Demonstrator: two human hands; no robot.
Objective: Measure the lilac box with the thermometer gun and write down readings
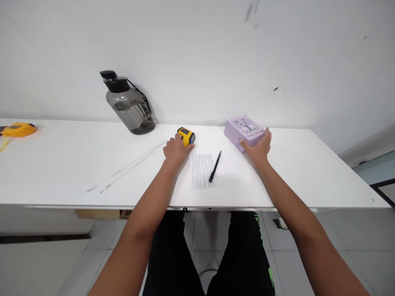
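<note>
My left hand (175,149) is closed around a yellow-and-black tape measure (184,135), which rests on the white table. Its thumb lies along the near end, and the palm hides part of the case. On the right, my right hand (258,147) grips a lilac box (243,128) with a printed tree-like design on top. The thumb presses on its near side and the fingers wrap its right side. Between my hands lie a sheet of handwritten paper (200,170) and a black pen (215,166), the pen slanting over the paper's right edge.
A grey see-through water bottle (131,107) with a black lid stands at the back left, close to the wall. Another yellow tool (20,129) lies at the far left. The white table (308,172) has dark scuff marks, and its front edge runs above my legs.
</note>
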